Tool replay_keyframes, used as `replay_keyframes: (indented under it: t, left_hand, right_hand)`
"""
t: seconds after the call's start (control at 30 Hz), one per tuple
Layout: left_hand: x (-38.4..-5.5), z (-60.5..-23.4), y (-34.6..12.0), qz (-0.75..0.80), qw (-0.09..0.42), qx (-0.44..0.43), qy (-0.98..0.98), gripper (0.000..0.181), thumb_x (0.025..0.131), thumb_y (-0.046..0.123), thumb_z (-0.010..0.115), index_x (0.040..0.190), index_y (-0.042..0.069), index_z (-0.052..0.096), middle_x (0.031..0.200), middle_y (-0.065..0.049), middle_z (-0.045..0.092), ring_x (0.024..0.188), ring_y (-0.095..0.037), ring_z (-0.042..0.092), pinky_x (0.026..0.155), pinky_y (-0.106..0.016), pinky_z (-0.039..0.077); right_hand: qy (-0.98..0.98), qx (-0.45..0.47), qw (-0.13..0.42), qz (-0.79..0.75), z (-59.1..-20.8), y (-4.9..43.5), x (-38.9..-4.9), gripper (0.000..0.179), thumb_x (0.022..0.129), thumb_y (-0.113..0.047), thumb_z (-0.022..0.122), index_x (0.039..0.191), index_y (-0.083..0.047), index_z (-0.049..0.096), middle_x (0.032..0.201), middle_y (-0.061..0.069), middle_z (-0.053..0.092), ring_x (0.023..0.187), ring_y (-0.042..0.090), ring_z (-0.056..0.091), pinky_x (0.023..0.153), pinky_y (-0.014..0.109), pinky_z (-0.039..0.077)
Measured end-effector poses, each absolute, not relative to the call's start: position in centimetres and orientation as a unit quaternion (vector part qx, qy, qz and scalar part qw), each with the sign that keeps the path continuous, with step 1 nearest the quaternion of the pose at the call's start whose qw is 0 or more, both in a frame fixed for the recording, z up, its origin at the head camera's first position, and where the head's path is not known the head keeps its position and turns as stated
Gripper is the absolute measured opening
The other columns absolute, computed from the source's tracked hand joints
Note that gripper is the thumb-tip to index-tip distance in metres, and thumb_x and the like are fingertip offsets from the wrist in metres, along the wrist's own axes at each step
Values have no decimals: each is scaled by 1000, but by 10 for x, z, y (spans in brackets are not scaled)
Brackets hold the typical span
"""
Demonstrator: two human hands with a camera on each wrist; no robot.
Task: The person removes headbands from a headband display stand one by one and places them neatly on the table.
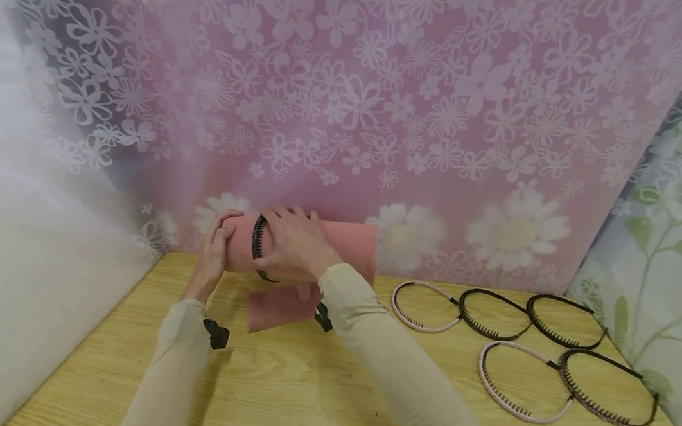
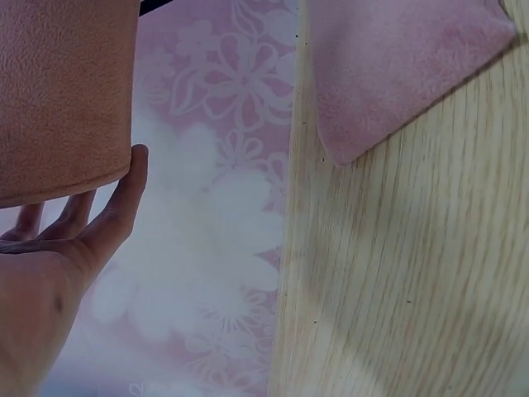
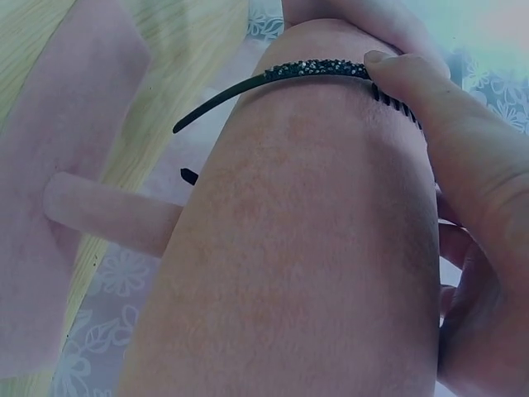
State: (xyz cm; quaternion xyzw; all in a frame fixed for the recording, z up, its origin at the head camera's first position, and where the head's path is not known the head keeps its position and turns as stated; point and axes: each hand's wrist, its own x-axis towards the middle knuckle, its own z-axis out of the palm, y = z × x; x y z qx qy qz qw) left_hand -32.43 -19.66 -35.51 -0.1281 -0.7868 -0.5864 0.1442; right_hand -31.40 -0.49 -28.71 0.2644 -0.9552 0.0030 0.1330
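Observation:
A padded pink headband stand [image 1: 348, 242] has a horizontal roll on a short post above its flat base [image 1: 280, 309]. At the roll's left end is my left hand [image 1: 214, 251], its fingers bent over the end; the left wrist view shows fingertips [image 2: 136, 161] at the roll's rim. My right hand [image 1: 296, 243] reaches over the roll and grips a black toothed headband [image 1: 258, 237], thumb near its sparkling studded part [image 3: 318, 69]. The headband arches round the roll towards its left end, and its black tips [image 3: 188, 175] stick out on the post side.
On the wooden table [image 1: 262, 389] to the right lie several toothed headbands in two rows, among them a pale pink one [image 1: 485, 381] and a black one [image 1: 543, 326]. A pink flowered curtain [image 1: 375, 112] hangs right behind the stand. White cloth [image 1: 43, 255] borders the left.

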Motion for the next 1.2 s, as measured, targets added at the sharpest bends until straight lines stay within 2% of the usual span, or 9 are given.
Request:
replay_keyframes:
  t: [0.43,0.57,1.0,1.2]
  left_hand:
    - [-324,-357,-194,-593,142,-114,-785,39,102,40,32,137,27,45,131,-5,50,97,-18,57,84,-38,45]
    - [-325,-357,-193,-592,148,-117,-784,41,102,39,32,138,23,44,132,-7,49,97,-17,56,84,-37,44]
    - [-325,-356,-194,-599,153,-115,-777,39,102,36,32,137,25,46,135,-6,47,100,-18,54,86,-38,43]
    - [-324,-355,-194,-603,154,-115,-774,41,102,35,34,138,18,45,137,-8,46,102,-16,53,87,-38,42]
  right_hand:
    - [-963,245,110,34,-287,12,-307,90,72,-73,57,145,-26,32,147,-7,39,131,25,37,101,55,35]
    - [-962,247,112,32,-284,17,-304,90,72,-73,58,145,-25,33,146,-5,40,130,25,39,99,56,35]
    - [-961,248,114,36,-281,25,-302,91,71,-72,62,144,-25,34,145,-5,42,128,25,41,98,57,35]
    - [-962,246,115,37,-281,30,-300,92,70,-72,63,143,-24,35,145,-4,43,128,26,42,98,58,36]
